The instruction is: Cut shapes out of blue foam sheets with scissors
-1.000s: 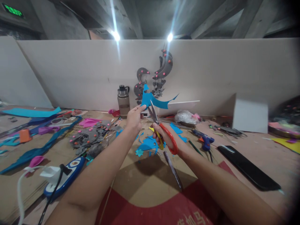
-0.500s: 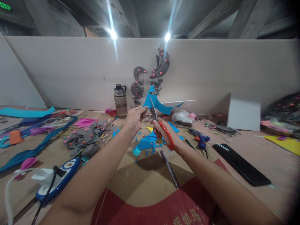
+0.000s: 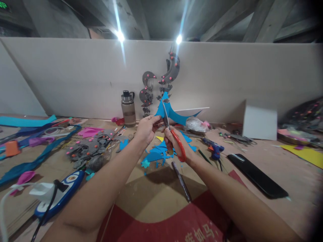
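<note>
My left hand [image 3: 147, 129] pinches the lower left edge of a blue felt-like sheet [image 3: 178, 117], held up above the table. In my right hand [image 3: 178, 143] are scissors with red handles [image 3: 181, 149], their blades pointing up and lying against the sheet beside my left fingertips. The sheet has curved cut edges and a long point reaching right. Below my hands lies a pile of blue scraps [image 3: 155, 155], with a small light-blue flower shape [image 3: 145, 163] at its near side. A dark pen [image 3: 181, 181] rests on the cardboard nearer me.
A water bottle [image 3: 128, 109] stands at the back. Grey crescent pieces with pink dots [image 3: 87, 146] lie left, near a blue-and-white power strip [image 3: 60, 195]. On the right are a blue glue gun [image 3: 214, 148] and a black phone [image 3: 257, 174]. Crescent mobiles [image 3: 173, 69] hang against the white board.
The view has shifted slightly, so the background sits a little further left. The scissor blades and blue sheet have turned slightly; both hands keep their hold.
</note>
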`<state>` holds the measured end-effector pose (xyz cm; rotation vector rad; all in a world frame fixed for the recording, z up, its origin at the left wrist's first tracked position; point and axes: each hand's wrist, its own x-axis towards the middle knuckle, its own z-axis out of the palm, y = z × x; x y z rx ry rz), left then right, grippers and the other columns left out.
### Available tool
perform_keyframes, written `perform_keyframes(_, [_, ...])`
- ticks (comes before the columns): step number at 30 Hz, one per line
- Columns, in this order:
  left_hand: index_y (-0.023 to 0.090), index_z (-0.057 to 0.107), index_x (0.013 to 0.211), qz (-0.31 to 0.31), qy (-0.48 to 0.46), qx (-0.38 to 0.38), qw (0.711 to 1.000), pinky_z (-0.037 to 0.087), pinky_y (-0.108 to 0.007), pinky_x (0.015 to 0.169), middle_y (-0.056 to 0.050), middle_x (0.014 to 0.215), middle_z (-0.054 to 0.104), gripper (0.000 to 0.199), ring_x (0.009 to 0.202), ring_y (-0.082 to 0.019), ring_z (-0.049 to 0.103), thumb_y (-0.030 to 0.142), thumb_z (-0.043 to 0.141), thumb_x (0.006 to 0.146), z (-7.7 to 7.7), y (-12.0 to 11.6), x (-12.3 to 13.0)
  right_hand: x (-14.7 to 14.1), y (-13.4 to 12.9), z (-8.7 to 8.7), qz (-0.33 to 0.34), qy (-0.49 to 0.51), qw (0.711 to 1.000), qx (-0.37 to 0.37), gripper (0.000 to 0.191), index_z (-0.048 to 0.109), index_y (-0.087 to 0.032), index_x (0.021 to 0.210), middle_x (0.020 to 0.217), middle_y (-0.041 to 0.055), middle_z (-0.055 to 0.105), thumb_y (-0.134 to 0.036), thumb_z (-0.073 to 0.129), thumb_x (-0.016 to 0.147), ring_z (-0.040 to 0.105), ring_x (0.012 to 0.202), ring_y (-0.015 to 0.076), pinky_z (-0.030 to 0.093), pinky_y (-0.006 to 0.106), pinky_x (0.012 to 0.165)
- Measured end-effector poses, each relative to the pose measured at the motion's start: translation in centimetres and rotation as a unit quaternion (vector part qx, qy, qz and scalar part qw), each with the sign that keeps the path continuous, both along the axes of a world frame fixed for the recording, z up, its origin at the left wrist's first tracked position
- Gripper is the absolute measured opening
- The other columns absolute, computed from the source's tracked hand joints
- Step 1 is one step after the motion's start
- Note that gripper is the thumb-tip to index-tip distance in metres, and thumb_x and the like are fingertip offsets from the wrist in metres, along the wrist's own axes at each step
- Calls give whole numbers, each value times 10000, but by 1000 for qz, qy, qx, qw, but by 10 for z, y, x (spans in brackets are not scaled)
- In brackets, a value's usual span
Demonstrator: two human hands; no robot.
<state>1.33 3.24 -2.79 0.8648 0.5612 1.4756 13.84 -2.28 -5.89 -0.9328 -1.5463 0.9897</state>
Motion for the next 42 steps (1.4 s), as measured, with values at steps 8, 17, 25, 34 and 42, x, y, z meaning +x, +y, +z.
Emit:
perform_keyframes(8, [128,601,591,-5,-8,5,1000,449,-223,607,-15,598,630,148,581,-96,579,87,714,678,0,-1,1,-1,-5,3,-1,9,1000,-13,466,391,-232,795,583,-79,428,-672,542,834,395,423,72,322,204,390])
perform_keyframes(17, [124,597,595,-2,3,0,1000,431,-211,597,-20,603,636,157,585,-90,572,99,737,661,0,-1,0,-1,-6,5,20,25,999,-34,474,381,-236,822,574,-93,384,-679,551,823,352,428,66,301,196,385])
perform_keyframes(25, [127,596,610,-2,9,2,1000,443,-220,624,-18,624,640,170,601,-93,575,110,758,659,-2,1,-1,0,-3,1,12,26,999,-41,485,396,-237,818,572,-88,388,-692,562,814,354,433,68,306,192,374])
perform_keyframes(34, [115,618,615,-11,12,-13,1000,439,-213,606,-15,601,621,127,573,-87,559,73,715,684,0,4,-5,2,-1,-1,0,8,999,-34,509,425,-227,822,584,-79,405,-721,546,809,367,435,65,314,180,366])
perform_keyframes(42, [107,629,612,-32,23,-13,999,429,-202,577,-23,600,632,118,571,-87,566,61,714,680,2,7,-10,2,-1,-1,9,17,999,-41,498,443,-225,835,594,-76,413,-706,570,807,355,436,62,303,183,368])
